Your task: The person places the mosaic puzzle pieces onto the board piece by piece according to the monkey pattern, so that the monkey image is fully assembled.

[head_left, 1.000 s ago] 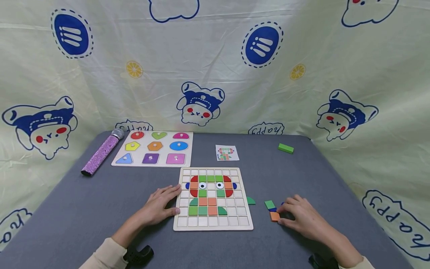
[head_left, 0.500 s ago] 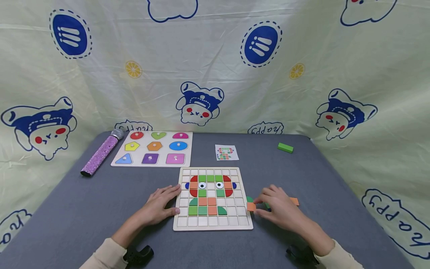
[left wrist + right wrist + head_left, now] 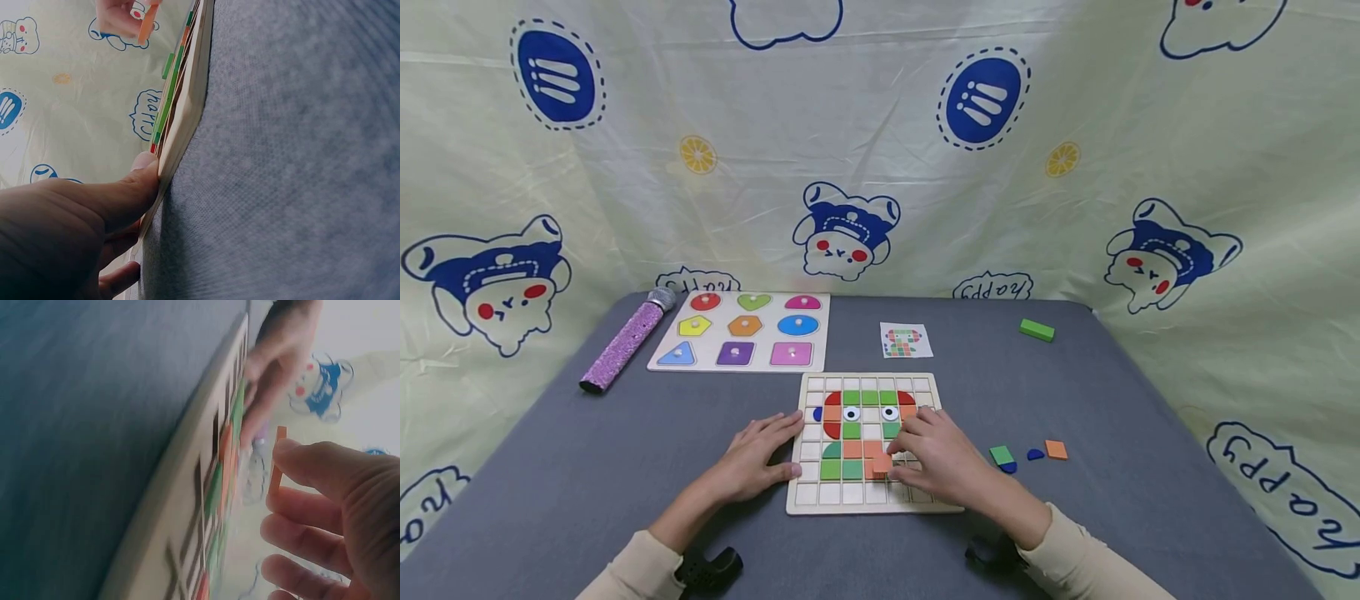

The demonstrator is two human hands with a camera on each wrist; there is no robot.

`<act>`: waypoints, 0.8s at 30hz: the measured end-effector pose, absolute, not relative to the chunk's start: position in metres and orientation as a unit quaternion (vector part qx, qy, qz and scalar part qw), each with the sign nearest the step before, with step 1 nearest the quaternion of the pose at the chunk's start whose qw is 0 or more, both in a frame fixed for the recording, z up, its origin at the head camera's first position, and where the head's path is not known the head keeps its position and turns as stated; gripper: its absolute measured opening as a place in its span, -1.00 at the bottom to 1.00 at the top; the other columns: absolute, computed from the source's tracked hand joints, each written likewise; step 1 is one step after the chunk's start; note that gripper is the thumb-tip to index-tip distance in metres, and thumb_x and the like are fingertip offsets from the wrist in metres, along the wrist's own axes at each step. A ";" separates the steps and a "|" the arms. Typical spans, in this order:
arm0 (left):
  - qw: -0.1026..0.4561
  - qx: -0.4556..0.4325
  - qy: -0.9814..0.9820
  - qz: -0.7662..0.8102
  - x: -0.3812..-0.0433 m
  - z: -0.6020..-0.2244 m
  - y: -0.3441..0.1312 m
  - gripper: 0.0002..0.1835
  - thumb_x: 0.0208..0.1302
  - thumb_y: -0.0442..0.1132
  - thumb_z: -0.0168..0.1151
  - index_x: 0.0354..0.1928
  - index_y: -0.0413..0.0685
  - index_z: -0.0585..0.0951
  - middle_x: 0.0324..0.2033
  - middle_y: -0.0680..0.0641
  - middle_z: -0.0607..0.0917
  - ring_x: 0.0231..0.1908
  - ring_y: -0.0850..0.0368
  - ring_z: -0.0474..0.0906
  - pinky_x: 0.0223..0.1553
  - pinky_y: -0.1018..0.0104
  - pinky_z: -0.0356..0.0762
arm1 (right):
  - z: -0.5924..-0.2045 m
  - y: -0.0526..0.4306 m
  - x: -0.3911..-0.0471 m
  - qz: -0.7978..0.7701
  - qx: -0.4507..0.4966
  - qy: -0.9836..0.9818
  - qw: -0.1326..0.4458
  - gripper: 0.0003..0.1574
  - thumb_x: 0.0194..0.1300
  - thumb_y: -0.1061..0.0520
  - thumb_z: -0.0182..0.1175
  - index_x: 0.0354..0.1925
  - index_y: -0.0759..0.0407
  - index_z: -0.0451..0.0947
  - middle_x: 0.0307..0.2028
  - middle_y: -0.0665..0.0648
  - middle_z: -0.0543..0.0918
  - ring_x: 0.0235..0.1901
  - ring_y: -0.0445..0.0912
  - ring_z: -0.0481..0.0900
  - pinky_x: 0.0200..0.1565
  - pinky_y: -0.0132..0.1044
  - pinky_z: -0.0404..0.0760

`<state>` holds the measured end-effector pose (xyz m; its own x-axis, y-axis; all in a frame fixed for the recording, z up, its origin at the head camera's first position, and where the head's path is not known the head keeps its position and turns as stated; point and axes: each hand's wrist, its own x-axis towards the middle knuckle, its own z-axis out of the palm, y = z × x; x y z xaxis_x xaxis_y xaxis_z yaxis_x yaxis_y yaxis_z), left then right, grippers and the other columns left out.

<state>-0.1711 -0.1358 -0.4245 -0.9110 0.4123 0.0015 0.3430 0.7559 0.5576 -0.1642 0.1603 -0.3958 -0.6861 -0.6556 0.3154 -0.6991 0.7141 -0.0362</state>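
The right hand (image 3: 942,457) is over the lower right part of the grid board (image 3: 876,502), its fingers curled round a small orange tile (image 3: 882,463) and pinching it — in the right wrist view the tile (image 3: 277,460) stands on edge between thumb and fingertips, its flat faces turned sideways and its longer side running up away from the board, one lower edge near the board's surface but whether it touches cannot be told. From the head view the tile sits tilted beside the orange squares already laid in the lower rows. The left hand (image 3: 758,457) lies flat on the grey table (image 3: 587,467), fingers straight, pressing against the board's left edge; the left wrist view shows the thumb (image 3: 134,187) against that edge.

On the board a picture of red, green and orange pieces with two eyes fills the middle. To the right lie loose pieces — a green square (image 3: 1002,455), a blue half-round (image 3: 1035,454), an orange square (image 3: 1056,449). Farther back: a pattern card (image 3: 906,340), a green block (image 3: 1037,330), a shape puzzle (image 3: 743,331) and a purple glitter microphone (image 3: 625,342)
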 end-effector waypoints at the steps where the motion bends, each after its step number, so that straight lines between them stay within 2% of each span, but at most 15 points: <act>1: 0.060 0.203 0.935 0.285 -0.171 -0.424 -0.136 -0.28 0.21 -0.05 0.25 0.37 -0.12 0.28 0.41 -0.10 0.25 0.42 -0.21 0.06 0.31 -0.34 -0.11 | -0.396 0.155 -0.164 0.074 0.375 -0.913 0.141 -0.73 0.03 -0.16 0.38 -0.33 -0.07 0.68 -0.36 -0.12 0.58 -0.24 -0.20 0.38 -0.18 -0.28 0.38; 9: 0.059 0.202 0.936 0.282 -0.171 -0.424 -0.136 -0.28 0.21 -0.04 0.25 0.37 -0.11 0.28 0.41 -0.09 0.26 0.42 -0.21 0.06 0.33 -0.33 -0.12 | -0.403 0.124 -0.162 0.056 0.421 -0.893 0.147 -0.79 0.04 -0.14 0.36 -0.37 -0.09 0.68 -0.41 -0.13 0.57 -0.34 -0.20 0.35 -0.23 -0.31 0.36; 17: 0.058 0.202 0.937 0.280 -0.171 -0.424 -0.136 -0.28 0.22 -0.04 0.25 0.37 -0.12 0.28 0.41 -0.10 0.27 0.41 -0.21 0.07 0.32 -0.33 -0.10 | -0.404 0.106 -0.158 0.041 0.424 -0.898 0.112 -0.77 0.09 -0.17 0.31 -0.34 -0.11 0.69 -0.36 -0.13 0.60 -0.30 -0.20 0.37 -0.23 -0.32 0.36; 24: 0.054 0.207 0.935 0.282 -0.171 -0.423 -0.137 -0.29 0.22 -0.05 0.25 0.37 -0.13 0.29 0.40 -0.11 0.27 0.41 -0.21 0.09 0.32 -0.33 -0.09 | -0.404 0.097 -0.157 0.034 0.429 -0.895 0.114 -0.76 0.06 -0.21 0.31 -0.37 -0.14 0.68 -0.37 -0.14 0.59 -0.30 -0.19 0.35 -0.24 -0.31 0.31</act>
